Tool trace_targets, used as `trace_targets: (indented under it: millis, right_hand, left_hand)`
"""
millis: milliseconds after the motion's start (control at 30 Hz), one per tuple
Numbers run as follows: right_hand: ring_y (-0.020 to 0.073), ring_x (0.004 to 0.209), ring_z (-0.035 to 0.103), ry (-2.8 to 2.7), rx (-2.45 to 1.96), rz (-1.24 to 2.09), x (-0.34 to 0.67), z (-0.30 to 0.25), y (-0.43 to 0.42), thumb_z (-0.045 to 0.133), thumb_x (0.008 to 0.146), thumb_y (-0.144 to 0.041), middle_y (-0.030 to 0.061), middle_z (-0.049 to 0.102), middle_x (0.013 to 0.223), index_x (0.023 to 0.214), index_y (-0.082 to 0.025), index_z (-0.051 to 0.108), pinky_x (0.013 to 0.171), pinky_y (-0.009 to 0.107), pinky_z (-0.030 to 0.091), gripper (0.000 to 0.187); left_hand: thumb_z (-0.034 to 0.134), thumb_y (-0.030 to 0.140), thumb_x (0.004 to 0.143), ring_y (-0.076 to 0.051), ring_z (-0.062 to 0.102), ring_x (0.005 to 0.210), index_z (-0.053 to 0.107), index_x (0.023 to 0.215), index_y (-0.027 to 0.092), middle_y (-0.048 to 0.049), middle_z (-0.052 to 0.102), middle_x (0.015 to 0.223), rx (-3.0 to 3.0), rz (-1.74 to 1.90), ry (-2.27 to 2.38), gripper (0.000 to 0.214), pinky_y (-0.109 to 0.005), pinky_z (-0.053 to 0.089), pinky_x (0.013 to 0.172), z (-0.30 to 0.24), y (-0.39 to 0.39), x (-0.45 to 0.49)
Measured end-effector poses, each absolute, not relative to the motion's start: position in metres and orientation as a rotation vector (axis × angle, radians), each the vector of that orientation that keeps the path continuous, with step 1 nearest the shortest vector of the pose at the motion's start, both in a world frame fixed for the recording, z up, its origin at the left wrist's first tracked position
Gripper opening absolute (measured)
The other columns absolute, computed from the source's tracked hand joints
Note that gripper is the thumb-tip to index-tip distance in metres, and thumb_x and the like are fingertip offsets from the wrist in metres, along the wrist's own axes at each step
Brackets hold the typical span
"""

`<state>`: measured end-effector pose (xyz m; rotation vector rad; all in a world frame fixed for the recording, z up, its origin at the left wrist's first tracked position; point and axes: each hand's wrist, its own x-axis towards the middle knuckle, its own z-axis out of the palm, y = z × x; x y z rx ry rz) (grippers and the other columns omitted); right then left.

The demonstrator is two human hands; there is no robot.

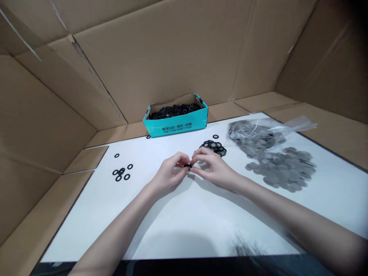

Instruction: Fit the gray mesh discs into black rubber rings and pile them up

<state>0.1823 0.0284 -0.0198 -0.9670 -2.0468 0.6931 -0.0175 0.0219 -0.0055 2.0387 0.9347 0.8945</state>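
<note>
Between both hands, above the white table, is a small black ring washer. My left hand pinches its left side with thumb and fingers. On the opposite side my right hand grips it the same way, fingers closed. Whether a grey disc sits inside the ring is hard to make out. Just behind my right hand lies a pile of black rings with grey centres. Loose grey mesh-like discs are spread to the right. Several plain black rings lie to the left.
A turquoise box full of black rings stands at the back of the white table. A clear plastic bag of grey discs lies at the back right. One ring lies alone near the pile. Cardboard walls surround the table.
</note>
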Motion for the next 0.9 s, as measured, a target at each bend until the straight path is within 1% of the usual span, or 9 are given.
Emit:
trace_targets:
  millis: [67, 200, 433, 533, 633, 767, 833, 900]
  right_hand:
    - [0.0226, 0.098, 0.059, -2.052, -0.949, 0.668, 0.182, -0.020, 0.028, 0.067, 0.084, -0.019, 0.0077, 0.062, 0.099, 0.082, -0.019, 0.068, 0.089, 0.038, 0.046, 0.002]
    - [0.0212, 0.094, 0.058, -2.066, -0.891, 0.659, 0.181, -0.019, 0.028, 0.064, 0.085, -0.016, 0.0067, 0.062, 0.096, 0.073, -0.019, 0.061, 0.086, 0.037, 0.046, 0.013]
    - [0.0201, 0.093, 0.058, -2.010, -0.875, 0.771, 0.180, -0.013, 0.023, 0.061, 0.085, -0.017, 0.0059, 0.057, 0.095, 0.071, -0.019, 0.057, 0.082, 0.035, 0.048, 0.015]
    - [0.0204, 0.094, 0.057, -2.014, -0.888, 0.744, 0.179, -0.015, 0.023, 0.061, 0.085, -0.015, 0.0060, 0.057, 0.096, 0.072, -0.019, 0.058, 0.083, 0.035, 0.047, 0.014]
    - [0.0214, 0.093, 0.056, -2.099, -0.910, 0.671, 0.180, -0.020, 0.026, 0.062, 0.085, -0.015, 0.0062, 0.060, 0.094, 0.073, -0.019, 0.061, 0.083, 0.037, 0.046, 0.012]
    - [0.0230, 0.095, 0.057, -2.126, -0.944, 0.606, 0.183, -0.022, 0.029, 0.066, 0.084, -0.019, 0.0073, 0.062, 0.097, 0.082, -0.020, 0.068, 0.087, 0.040, 0.045, 0.003]
    - [0.0236, 0.097, 0.057, -2.114, -0.941, 0.597, 0.184, -0.021, 0.030, 0.068, 0.084, -0.020, 0.0077, 0.063, 0.100, 0.087, -0.021, 0.071, 0.088, 0.041, 0.045, 0.004]
    - [0.0237, 0.097, 0.057, -2.118, -0.929, 0.595, 0.184, -0.020, 0.030, 0.068, 0.084, -0.020, 0.0080, 0.064, 0.100, 0.085, -0.021, 0.070, 0.087, 0.040, 0.045, 0.003]
  left_hand:
    - [0.055, 0.017, 0.090, -0.011, 0.062, 0.084, 0.055, 0.097, 0.018, -0.0017, 0.064, 0.092, 2.036, 0.889, 0.928, 0.008, -0.025, 0.053, 0.081, -0.007, 0.021, -0.016]
    - [0.052, 0.014, 0.089, -0.011, 0.063, 0.083, 0.054, 0.098, 0.019, -0.0019, 0.064, 0.093, 2.042, 0.854, 0.930, 0.010, -0.023, 0.052, 0.078, -0.008, 0.021, -0.014]
    - [0.050, 0.011, 0.087, -0.011, 0.063, 0.076, 0.050, 0.093, 0.020, -0.0005, 0.062, 0.086, 2.059, 0.750, 0.936, 0.011, -0.023, 0.051, 0.072, 0.001, 0.019, -0.015]
    - [0.050, 0.009, 0.085, -0.011, 0.060, 0.076, 0.050, 0.091, 0.019, 0.0002, 0.061, 0.084, 2.107, 0.723, 0.949, 0.012, -0.022, 0.050, 0.072, 0.003, 0.020, -0.016]
    - [0.050, 0.008, 0.083, -0.010, 0.056, 0.075, 0.052, 0.090, 0.019, 0.0006, 0.060, 0.084, 2.159, 0.695, 0.972, 0.014, -0.022, 0.048, 0.071, 0.001, 0.021, -0.017]
    - [0.051, 0.009, 0.083, -0.011, 0.057, 0.077, 0.052, 0.093, 0.019, 0.0003, 0.060, 0.086, 2.121, 0.755, 0.970, 0.014, -0.023, 0.049, 0.074, 0.000, 0.020, -0.016]
    - [0.053, 0.011, 0.084, -0.011, 0.058, 0.079, 0.053, 0.094, 0.019, -0.0004, 0.061, 0.088, 2.100, 0.792, 0.966, 0.013, -0.024, 0.049, 0.077, 0.001, 0.019, -0.015]
    - [0.054, 0.012, 0.084, -0.012, 0.058, 0.080, 0.053, 0.095, 0.019, -0.0008, 0.062, 0.089, 2.087, 0.806, 0.962, 0.012, -0.025, 0.050, 0.078, 0.001, 0.019, -0.015]
